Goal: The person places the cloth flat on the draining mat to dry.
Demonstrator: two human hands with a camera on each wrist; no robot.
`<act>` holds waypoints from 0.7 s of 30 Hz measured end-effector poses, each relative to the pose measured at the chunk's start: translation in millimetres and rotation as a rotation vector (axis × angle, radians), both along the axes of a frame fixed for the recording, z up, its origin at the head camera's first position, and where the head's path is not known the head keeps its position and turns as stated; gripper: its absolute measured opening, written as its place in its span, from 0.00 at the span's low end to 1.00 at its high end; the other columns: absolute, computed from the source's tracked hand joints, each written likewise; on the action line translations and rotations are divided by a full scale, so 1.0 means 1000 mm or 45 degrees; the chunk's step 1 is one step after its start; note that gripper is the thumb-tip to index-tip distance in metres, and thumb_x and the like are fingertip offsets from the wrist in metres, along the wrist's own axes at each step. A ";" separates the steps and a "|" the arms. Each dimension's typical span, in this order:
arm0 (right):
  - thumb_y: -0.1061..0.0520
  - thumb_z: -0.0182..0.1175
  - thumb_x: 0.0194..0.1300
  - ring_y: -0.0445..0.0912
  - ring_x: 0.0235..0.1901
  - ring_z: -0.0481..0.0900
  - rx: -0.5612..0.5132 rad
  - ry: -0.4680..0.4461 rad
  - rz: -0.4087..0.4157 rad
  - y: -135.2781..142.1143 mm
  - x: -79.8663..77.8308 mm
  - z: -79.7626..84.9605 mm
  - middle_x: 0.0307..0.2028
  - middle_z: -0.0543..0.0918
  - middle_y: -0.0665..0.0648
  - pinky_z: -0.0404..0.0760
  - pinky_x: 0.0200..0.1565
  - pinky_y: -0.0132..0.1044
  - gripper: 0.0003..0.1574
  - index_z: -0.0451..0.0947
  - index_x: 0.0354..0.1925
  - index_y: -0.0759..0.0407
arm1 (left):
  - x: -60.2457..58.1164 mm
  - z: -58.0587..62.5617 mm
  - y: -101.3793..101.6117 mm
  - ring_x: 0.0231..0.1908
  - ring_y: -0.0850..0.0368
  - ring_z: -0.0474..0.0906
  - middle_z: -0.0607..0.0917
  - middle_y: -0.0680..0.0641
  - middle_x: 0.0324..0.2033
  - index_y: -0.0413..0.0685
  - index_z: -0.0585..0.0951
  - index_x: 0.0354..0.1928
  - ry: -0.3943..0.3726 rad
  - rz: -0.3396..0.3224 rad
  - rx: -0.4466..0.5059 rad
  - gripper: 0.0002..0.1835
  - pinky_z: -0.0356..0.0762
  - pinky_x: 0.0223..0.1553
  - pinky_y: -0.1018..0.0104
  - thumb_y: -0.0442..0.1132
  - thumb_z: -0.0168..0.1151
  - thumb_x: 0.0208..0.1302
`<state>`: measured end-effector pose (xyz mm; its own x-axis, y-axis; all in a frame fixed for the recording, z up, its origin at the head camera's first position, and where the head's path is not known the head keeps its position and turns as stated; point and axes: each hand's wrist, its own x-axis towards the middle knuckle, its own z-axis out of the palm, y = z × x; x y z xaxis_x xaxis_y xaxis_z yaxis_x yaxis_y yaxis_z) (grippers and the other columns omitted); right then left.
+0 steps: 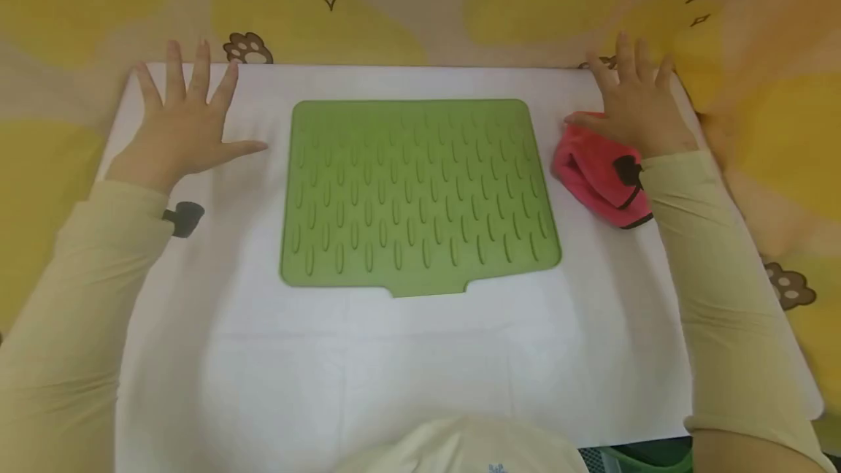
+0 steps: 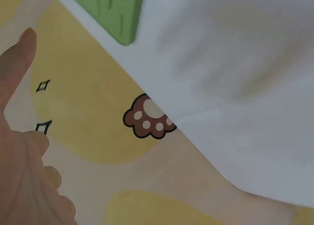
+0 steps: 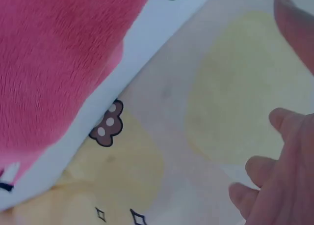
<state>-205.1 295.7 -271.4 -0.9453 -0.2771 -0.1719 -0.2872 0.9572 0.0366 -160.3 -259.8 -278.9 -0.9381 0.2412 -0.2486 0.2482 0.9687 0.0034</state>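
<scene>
Left grip [image 1: 179,130] and right grip [image 1: 637,108] splay their fingers, the mat [image 1: 420,192] flat on the tabletop [image 1: 282,363] between; the right partly hides the red cloth [image 1: 588,174]. Blue print [image 1: 496,468], cut off, I can't read.

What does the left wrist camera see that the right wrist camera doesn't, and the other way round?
Only the left wrist view shows the left hand and ridges on the green mat.

Only the right wrist view shows the right hand and the fuzzy pink cloth.

Both show some of the mat (just a sliver in the right wrist view), the white table, and the yellow-patterned sheet with part of a brown paw print at the table's edge.
</scene>
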 end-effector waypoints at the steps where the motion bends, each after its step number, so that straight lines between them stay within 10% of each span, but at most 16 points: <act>1: 0.26 0.46 0.63 0.65 0.67 0.20 -0.045 0.001 -0.014 0.001 0.001 -0.001 0.69 0.20 0.69 0.25 0.59 0.70 0.61 0.29 0.73 0.56 | -0.001 0.000 0.000 0.59 0.38 0.03 0.12 0.41 0.63 0.44 0.27 0.70 0.007 0.009 0.011 0.59 0.12 0.51 0.27 0.74 0.45 0.58; 11: 0.32 0.50 0.65 0.69 0.68 0.35 -0.389 -0.014 -0.177 0.005 0.021 -0.016 0.71 0.31 0.67 0.40 0.62 0.68 0.55 0.38 0.74 0.58 | 0.005 -0.021 0.017 0.62 0.33 0.09 0.15 0.37 0.65 0.41 0.26 0.70 -0.004 0.072 0.325 0.55 0.19 0.55 0.26 0.65 0.48 0.64; 21: 0.43 0.55 0.66 0.64 0.61 0.60 -0.633 -0.092 -0.332 -0.004 0.057 -0.046 0.62 0.64 0.72 0.58 0.61 0.61 0.43 0.56 0.68 0.67 | 0.047 -0.058 0.042 0.65 0.33 0.16 0.21 0.33 0.67 0.35 0.29 0.70 -0.207 0.118 0.585 0.51 0.27 0.59 0.29 0.52 0.54 0.67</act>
<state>-148.4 291.7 -317.6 -0.9840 -0.1004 -0.1471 -0.0242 0.8937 -0.4480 -113.5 -217.7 -337.3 -0.9186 0.2777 -0.2812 0.1219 0.8759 0.4668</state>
